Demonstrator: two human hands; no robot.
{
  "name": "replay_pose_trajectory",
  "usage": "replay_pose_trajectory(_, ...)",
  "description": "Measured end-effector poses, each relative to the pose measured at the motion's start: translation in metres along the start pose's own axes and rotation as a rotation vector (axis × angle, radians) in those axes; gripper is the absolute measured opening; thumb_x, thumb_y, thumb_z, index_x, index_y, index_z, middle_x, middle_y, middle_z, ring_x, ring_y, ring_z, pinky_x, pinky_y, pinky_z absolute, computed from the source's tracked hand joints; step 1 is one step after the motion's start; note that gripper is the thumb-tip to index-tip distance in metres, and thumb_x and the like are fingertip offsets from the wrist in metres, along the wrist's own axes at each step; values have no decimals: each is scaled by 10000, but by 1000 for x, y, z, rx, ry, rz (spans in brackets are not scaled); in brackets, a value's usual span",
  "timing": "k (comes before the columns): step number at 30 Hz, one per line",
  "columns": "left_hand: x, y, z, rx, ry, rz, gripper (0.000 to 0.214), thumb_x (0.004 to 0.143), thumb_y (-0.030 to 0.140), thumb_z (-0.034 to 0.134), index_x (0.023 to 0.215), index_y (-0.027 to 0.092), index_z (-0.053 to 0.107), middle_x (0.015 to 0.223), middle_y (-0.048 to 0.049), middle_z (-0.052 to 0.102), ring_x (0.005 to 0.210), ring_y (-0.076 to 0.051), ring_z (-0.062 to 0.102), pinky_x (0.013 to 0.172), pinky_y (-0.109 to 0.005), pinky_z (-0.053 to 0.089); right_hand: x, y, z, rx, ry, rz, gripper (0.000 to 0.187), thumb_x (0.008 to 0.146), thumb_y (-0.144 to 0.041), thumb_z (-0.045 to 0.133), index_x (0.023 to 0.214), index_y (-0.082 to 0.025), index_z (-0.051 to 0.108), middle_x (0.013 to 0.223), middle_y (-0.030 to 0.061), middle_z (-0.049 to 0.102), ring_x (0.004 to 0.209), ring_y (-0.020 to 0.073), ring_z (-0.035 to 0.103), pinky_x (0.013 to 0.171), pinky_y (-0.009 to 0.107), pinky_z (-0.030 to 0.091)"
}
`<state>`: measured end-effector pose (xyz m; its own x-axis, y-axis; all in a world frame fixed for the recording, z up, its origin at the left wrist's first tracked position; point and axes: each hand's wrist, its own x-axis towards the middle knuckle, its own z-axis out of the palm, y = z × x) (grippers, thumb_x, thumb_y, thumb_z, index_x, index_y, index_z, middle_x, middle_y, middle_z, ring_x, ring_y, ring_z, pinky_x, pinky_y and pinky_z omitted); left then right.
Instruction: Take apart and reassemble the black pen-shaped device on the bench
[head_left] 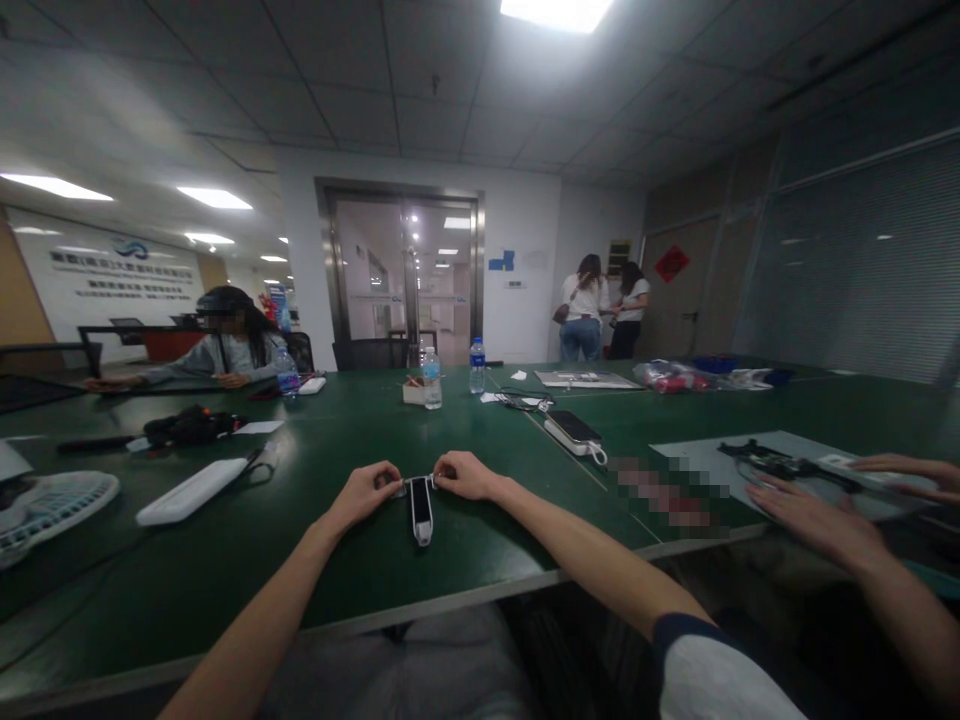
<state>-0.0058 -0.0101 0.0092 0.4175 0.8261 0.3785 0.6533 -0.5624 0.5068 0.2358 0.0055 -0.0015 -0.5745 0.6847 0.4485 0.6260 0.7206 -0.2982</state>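
A slim white device with a black upper face (422, 515) lies on the green table in front of me, its narrow end towards me. At its far left corner my left hand (373, 484) is closed in a pinch, fingertips on a small pale piece at the device's edge. My right hand (466, 475) is likewise closed, thumb and fingers pinching the far right corner. Whether these small side pieces are joined to the device is too small to tell.
A white power strip (195, 490) and a black bundle (191, 425) lie left. Ahead stand bottles (477, 366) and a small box (413, 391). To the right are a phone on a white case (574, 430) and another person's hands (817, 515) over a board. Someone sits far left.
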Motion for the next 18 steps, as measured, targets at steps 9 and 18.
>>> replay_pose_trajectory(9, 0, 0, 0, -6, -5, 10, 274, 747, 411, 545, 851, 175, 636, 808, -15, 630, 672, -146, 520, 629, -251, 397, -1, -3, -3, 3, -4, -3, 125, 804, -251, 589, 864, -149, 633, 809, 26, 605, 716, 106, 529, 652, 213, 387)
replay_pose_trajectory(18, 1, 2, 0, -10, 23, -15, 271, 723, 407, 563, 842, 177, 641, 747, -5, 612, 656, -149, 512, 619, -251, 388, -1, -3, -4, -1, -7, 1, 133, 802, -255, 589, 870, -151, 637, 818, 29, 612, 735, 112, 536, 663, 217, 389)
